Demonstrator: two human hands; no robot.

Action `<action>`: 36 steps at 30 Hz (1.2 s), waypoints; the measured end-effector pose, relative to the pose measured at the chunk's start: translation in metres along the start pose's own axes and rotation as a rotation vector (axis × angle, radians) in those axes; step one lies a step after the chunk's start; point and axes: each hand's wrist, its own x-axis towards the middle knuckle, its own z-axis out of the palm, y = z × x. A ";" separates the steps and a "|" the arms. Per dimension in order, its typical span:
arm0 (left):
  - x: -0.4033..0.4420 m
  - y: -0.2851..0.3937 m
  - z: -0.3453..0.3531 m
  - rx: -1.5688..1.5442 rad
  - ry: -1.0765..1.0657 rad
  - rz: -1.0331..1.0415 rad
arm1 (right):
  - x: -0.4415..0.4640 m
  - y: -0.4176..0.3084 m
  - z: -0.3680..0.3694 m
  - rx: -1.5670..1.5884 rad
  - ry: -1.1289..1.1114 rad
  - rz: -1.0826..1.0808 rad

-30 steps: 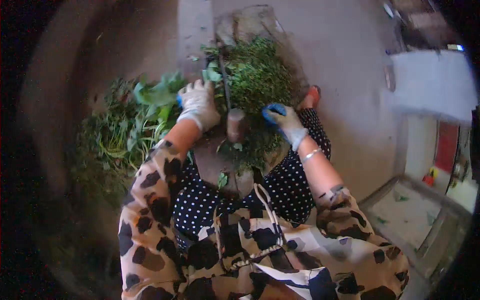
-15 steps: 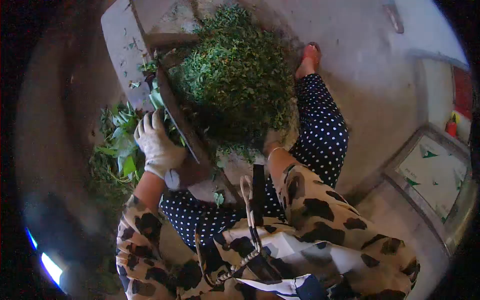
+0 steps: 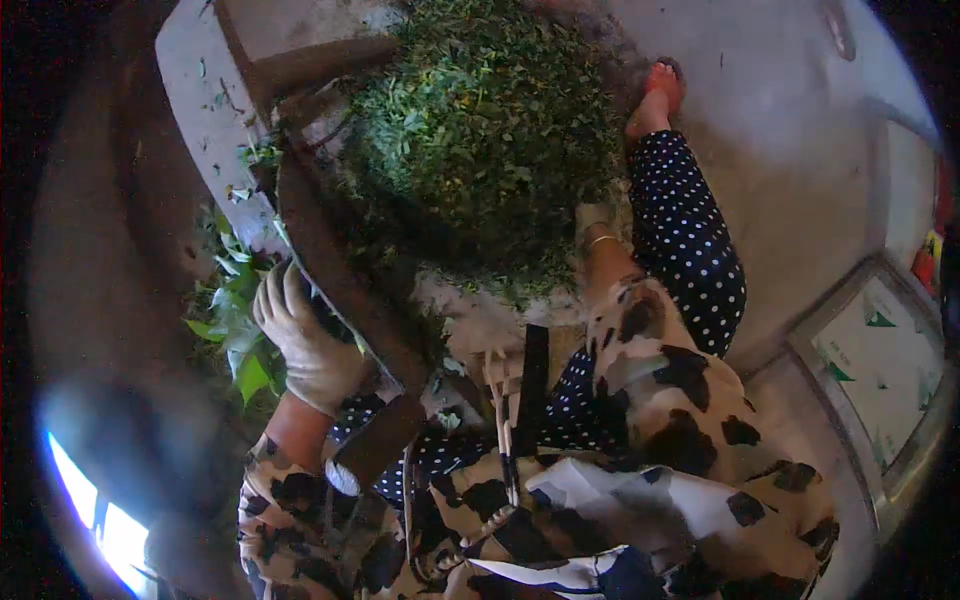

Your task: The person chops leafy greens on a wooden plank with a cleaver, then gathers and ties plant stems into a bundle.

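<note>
My left hand (image 3: pixel 305 345), in a pale glove, lies against a bundle of leafy stalks (image 3: pixel 245 330) beside a long metal blade edge (image 3: pixel 335 310). Its fingers are bent over the stalks. A thick rounded handle (image 3: pixel 375 445) with a pale end sits just below that wrist. My right hand (image 3: pixel 594 214) reaches to the near right side of a heap of chopped green leaves (image 3: pixel 490 130). A bracelet circles the right wrist; the fingers are lost in shadow and leaves.
A pale board (image 3: pixel 205 110) with leaf scraps slants along the upper left. My leg in dotted trousers (image 3: pixel 685 240) stretches along the heap's right side, ending in a red shoe (image 3: pixel 665 85). A framed panel (image 3: pixel 875 360) lies at the right.
The view has shifted, so the heap and my leg appear farther right. The rounded handle sits lower relative to my left wrist. My left hand stays at the leafy stalks.
</note>
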 end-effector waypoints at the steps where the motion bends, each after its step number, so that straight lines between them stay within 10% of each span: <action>1: 0.000 -0.007 0.007 -0.003 -0.011 -0.018 | -0.040 -0.024 0.034 -0.056 -0.098 -0.079; 5: 0.008 0.003 0.003 0.032 -0.083 -0.111 | -0.105 -0.053 -0.017 0.266 0.337 -0.016; 10: 0.027 0.009 0.003 0.019 -0.283 -0.243 | -0.266 -0.086 -0.301 1.418 -0.086 -0.523; 13: 0.024 0.006 -0.006 -0.025 -0.286 -0.228 | -0.349 -0.135 -0.372 1.196 -0.055 -0.896; 16: 0.031 0.006 0.015 -0.084 -0.262 -0.230 | -0.385 -0.205 -0.415 0.061 0.568 -1.135; 19: 0.021 0.013 0.012 -0.097 -0.252 -0.233 | -0.386 -0.259 -0.412 -0.743 0.470 -1.097; 24: -0.028 0.027 0.037 -0.304 0.448 -0.151 | -0.386 -0.278 -0.407 -1.040 -0.288 -1.185; 30: 0.026 -0.003 0.008 -0.298 -0.303 -0.113 | -0.386 -0.225 -0.460 -0.488 -0.100 -1.291; 36: 0.054 -0.027 0.004 -0.431 -0.445 -0.151 | -0.404 -0.216 -0.410 -0.805 0.283 -1.077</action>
